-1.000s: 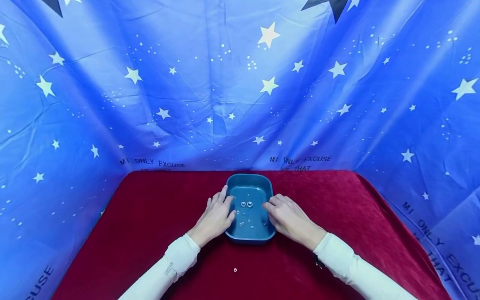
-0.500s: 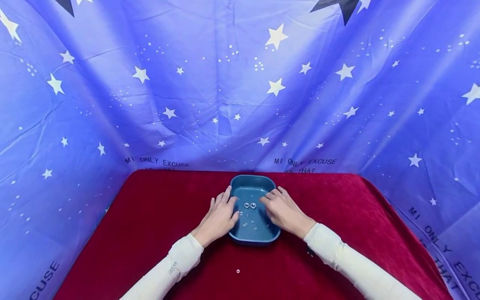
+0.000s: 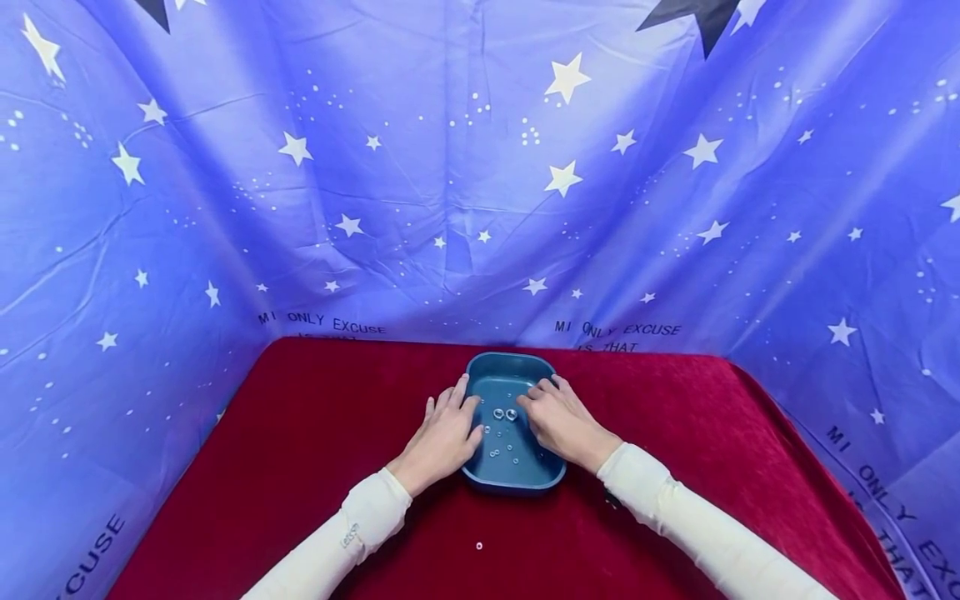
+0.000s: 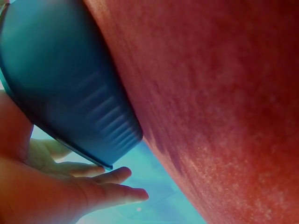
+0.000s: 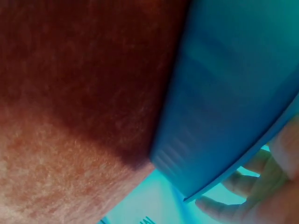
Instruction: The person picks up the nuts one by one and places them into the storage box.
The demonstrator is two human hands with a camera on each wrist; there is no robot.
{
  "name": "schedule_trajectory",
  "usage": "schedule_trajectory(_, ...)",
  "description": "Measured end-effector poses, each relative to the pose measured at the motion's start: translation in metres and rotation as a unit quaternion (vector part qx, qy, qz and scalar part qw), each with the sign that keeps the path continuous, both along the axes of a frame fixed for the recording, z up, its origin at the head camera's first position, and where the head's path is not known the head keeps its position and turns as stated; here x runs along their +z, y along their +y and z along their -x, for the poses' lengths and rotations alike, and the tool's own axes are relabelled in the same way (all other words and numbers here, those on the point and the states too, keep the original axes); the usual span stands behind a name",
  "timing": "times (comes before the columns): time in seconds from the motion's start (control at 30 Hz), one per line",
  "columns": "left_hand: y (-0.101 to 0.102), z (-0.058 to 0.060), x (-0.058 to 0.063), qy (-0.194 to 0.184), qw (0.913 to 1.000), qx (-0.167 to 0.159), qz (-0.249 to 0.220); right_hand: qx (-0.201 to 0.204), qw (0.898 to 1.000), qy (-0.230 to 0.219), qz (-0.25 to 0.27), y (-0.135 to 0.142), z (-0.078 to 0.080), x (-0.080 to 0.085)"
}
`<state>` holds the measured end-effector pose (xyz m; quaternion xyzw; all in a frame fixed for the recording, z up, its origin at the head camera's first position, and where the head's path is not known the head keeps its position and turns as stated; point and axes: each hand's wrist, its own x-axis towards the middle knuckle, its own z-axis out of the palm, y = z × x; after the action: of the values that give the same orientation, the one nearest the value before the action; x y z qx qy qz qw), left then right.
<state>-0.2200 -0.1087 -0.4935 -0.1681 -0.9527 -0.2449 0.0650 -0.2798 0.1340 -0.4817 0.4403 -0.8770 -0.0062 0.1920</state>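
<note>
A blue rectangular tray (image 3: 513,477) sits on the red cloth with two larger shiny metal nuts (image 3: 511,414) near its middle. Several tiny ring-like pieces (image 3: 495,452) lie scattered around them on the tray floor. My left hand (image 3: 441,435) is at the tray's left rim, its fingers mostly extended and the thumb reaching over the rim. Over the right rim leans my right hand (image 3: 562,423), its index finger bent down into the tray close to the larger nuts. The right thumb and fingertips are hidden, so whether they pinch anything cannot be seen.
One small ring (image 3: 479,546) lies on the red cloth (image 3: 337,392) in front of the tray. A blue curtain with white stars (image 3: 450,167) hangs behind the table and along both sides.
My right hand has moved left from the right rim, farther over the tray's inside. The left hand stays at the left rim. The head view has shifted slightly.
</note>
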Motion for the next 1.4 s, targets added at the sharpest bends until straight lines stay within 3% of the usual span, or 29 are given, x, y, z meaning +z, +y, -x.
schedule_trajectory(0.83,0.001,0.0,-0.001,0.007,0.9999,0.008,0.0,-0.015,0.999,0.017,-0.046,-0.011,0.007,-0.003)
schedule_trajectory(1.1,0.001,0.0,-0.001,0.007,1.0,0.006,-0.004,-0.024,1.0,0.016,0.011,-0.006,0.007,0.001)
schedule_trajectory(1.4,0.001,0.0,-0.003,0.01,0.9998,0.006,-0.017,-0.074,0.994,0.018,0.083,0.015,-0.001,0.005)
